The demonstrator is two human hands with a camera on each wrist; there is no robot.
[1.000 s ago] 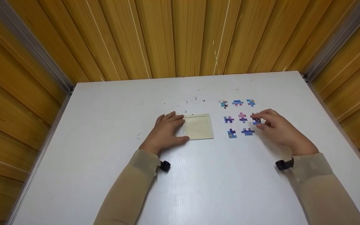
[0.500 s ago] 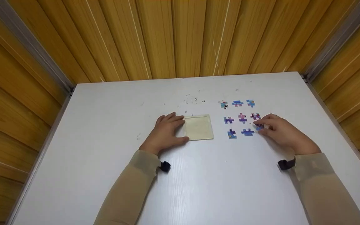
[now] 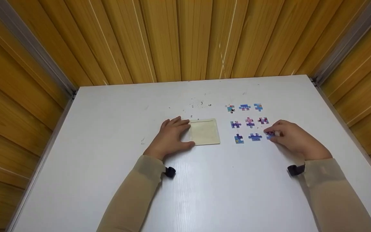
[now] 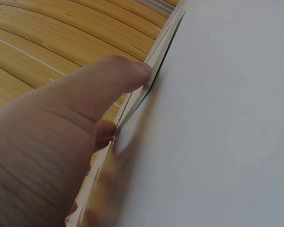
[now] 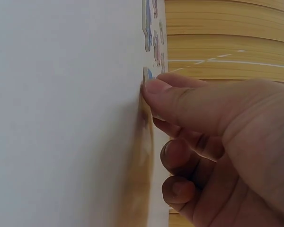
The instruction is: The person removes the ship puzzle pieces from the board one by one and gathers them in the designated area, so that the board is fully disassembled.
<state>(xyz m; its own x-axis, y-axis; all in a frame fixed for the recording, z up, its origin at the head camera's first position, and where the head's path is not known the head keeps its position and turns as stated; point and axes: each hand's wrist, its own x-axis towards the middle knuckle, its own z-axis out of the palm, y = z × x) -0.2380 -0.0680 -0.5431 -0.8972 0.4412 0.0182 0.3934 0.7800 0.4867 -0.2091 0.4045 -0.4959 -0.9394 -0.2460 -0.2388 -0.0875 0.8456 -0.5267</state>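
My right hand [image 3: 293, 137] pinches a blue and purple jigsaw puzzle piece [image 3: 270, 135] between thumb and fingers at the near right of the other pieces. In the right wrist view the thumb covers most of this puzzle piece [image 5: 149, 73], which is low over or on the table; contact is unclear. My left hand [image 3: 171, 137] rests with fingers spread at the left side of a pale square puzzle tray [image 3: 204, 132]. Its thumb touches the near left corner, and other fingers lie by the far left corner. The left wrist view shows the thumb on the tray's edge [image 4: 154, 73].
Several loose puzzle pieces [image 3: 250, 121] lie in spaced rows right of the tray, on the white table [image 3: 224, 187]. Small dark specks [image 3: 201, 103] mark the surface behind the tray. Wood-look panels [image 3: 192, 38] stand behind and at both sides.
My right hand has moved slightly nearer and rightward with the pinched puzzle piece, away from the middle row's right piece, now uncovered. My left hand and the tray have stayed put.
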